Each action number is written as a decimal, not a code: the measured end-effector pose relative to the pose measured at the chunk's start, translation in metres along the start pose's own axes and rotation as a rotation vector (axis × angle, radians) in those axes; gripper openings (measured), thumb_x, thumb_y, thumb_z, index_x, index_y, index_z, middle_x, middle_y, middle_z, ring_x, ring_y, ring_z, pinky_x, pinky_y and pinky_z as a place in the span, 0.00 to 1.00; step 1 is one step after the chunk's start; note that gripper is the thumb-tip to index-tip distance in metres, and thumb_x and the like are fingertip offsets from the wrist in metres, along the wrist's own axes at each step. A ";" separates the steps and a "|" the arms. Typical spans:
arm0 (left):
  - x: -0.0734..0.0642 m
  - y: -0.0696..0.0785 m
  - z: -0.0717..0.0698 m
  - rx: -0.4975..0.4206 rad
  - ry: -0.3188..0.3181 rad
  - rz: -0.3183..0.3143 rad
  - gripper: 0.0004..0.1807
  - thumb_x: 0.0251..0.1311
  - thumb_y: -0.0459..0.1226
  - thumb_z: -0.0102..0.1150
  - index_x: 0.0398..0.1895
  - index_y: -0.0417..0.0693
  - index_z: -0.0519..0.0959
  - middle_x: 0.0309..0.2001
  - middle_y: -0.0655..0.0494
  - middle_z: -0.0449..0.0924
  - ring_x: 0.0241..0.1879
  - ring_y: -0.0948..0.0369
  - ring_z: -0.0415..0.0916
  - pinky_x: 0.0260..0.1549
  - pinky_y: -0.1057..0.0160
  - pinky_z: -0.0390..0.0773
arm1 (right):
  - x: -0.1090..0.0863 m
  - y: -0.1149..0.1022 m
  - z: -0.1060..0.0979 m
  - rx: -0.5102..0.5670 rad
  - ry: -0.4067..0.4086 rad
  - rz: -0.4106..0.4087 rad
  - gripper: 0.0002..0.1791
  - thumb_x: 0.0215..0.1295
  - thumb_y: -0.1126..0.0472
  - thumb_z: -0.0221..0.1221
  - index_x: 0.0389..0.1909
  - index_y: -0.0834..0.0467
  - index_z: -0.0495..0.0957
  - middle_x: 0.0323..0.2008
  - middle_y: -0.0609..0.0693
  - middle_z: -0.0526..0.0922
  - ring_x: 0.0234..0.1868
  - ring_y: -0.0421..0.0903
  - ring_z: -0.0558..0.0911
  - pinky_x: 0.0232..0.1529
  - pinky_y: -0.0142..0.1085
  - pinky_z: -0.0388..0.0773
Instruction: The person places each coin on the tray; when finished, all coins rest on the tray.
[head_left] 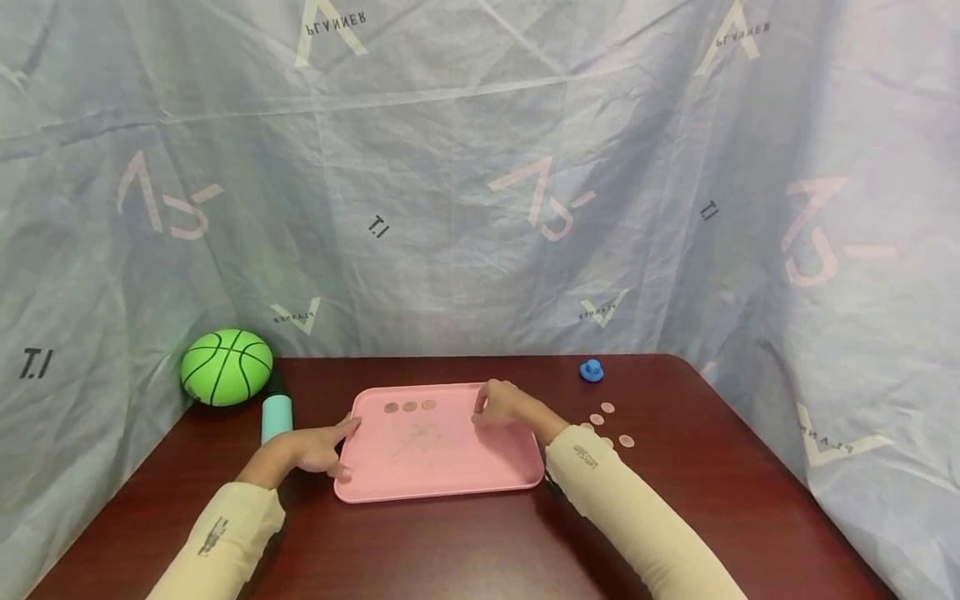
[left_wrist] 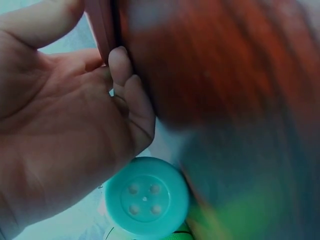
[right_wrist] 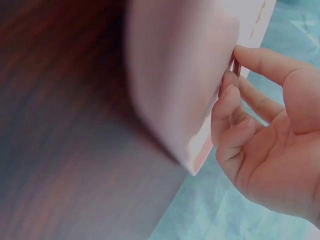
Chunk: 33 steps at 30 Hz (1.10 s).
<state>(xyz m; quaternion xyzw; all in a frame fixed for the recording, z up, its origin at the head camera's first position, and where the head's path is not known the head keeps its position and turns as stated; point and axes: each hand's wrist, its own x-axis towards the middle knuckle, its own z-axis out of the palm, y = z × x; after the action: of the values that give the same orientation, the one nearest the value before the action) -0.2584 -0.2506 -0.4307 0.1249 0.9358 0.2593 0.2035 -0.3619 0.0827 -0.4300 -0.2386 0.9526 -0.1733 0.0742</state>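
Note:
A pink tray lies on the dark red table. My left hand holds its left rim, with thumb and index finger spread along the edge; the left wrist view shows other fingers curled against the outer side. Over the right part of the tray, my right hand pinches a coin between thumb and fingertips. Three coins lie in a row near the tray's far left corner. To the right of the tray, several more coins are scattered on the table, some partly hidden by the right sleeve.
A green basketball sits at the table's far left corner. Just in front of it is a turquoise cylinder, close to the left wrist. A blue rubber duck stands near the back edge. Grey printed cloth hangs around the table.

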 end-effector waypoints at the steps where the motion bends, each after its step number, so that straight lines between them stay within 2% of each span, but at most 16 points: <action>1: 0.000 0.000 -0.001 -0.003 0.002 0.002 0.54 0.52 0.36 0.70 0.77 0.33 0.47 0.77 0.30 0.37 0.75 0.36 0.41 0.69 0.38 0.48 | 0.003 -0.002 -0.001 -0.012 -0.005 0.015 0.06 0.57 0.53 0.69 0.30 0.51 0.85 0.26 0.42 0.81 0.31 0.41 0.76 0.37 0.36 0.74; 8: 0.001 -0.001 -0.001 0.000 0.012 0.019 0.54 0.52 0.36 0.70 0.77 0.33 0.48 0.77 0.30 0.38 0.75 0.36 0.40 0.69 0.38 0.49 | 0.012 -0.015 -0.002 -0.086 -0.013 0.060 0.07 0.58 0.50 0.68 0.29 0.47 0.83 0.29 0.41 0.80 0.32 0.41 0.77 0.37 0.38 0.74; 19: 0.000 -0.001 -0.001 0.003 0.004 0.022 0.54 0.52 0.36 0.70 0.77 0.32 0.48 0.76 0.29 0.38 0.75 0.36 0.40 0.69 0.38 0.48 | 0.018 -0.027 -0.006 -0.145 -0.065 0.090 0.06 0.56 0.51 0.70 0.30 0.47 0.85 0.31 0.40 0.82 0.37 0.41 0.79 0.41 0.39 0.77; 28: 0.002 -0.002 0.000 -0.005 0.000 0.018 0.54 0.52 0.35 0.69 0.77 0.34 0.47 0.77 0.32 0.37 0.75 0.37 0.40 0.69 0.39 0.49 | 0.027 -0.036 -0.004 -0.104 -0.077 0.074 0.05 0.58 0.54 0.68 0.31 0.50 0.85 0.31 0.41 0.82 0.38 0.41 0.79 0.40 0.36 0.76; 33: 0.002 -0.001 0.000 -0.008 0.001 0.014 0.53 0.53 0.34 0.69 0.77 0.34 0.46 0.77 0.32 0.37 0.75 0.37 0.40 0.69 0.39 0.49 | 0.034 -0.038 0.000 -0.038 -0.060 0.062 0.05 0.59 0.56 0.69 0.30 0.53 0.85 0.26 0.43 0.83 0.32 0.40 0.78 0.35 0.33 0.76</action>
<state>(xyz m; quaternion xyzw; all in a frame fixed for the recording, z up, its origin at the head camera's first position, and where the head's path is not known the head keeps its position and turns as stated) -0.2603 -0.2511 -0.4320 0.1305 0.9341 0.2644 0.2016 -0.3755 0.0346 -0.4180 -0.2155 0.9601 -0.1453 0.1036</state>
